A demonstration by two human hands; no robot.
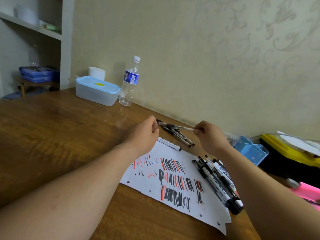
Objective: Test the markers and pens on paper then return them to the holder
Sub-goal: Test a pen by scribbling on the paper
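Faintly, "WHITEBOARD" on markers [220, 181]; pen [181, 127] between left hand [143, 131], right hand [207, 135]

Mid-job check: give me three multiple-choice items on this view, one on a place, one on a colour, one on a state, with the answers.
1. Where does the blue holder stand?
A. Right of the paper
B. On the wall shelf
C. Beside the water bottle

2. Which colours make up most strokes on the paper?
A. Green and yellow
B. Black and red
C. Purple only

3. How is the pen above the table held?
A. Lying loose on the paper
B. In one hand only
C. Gripped at both ends

Answers: 1 A, it stands past the paper's right edge. 2 B, the rows of strokes are black and red. 3 C, the left hand and right hand each hold an end.
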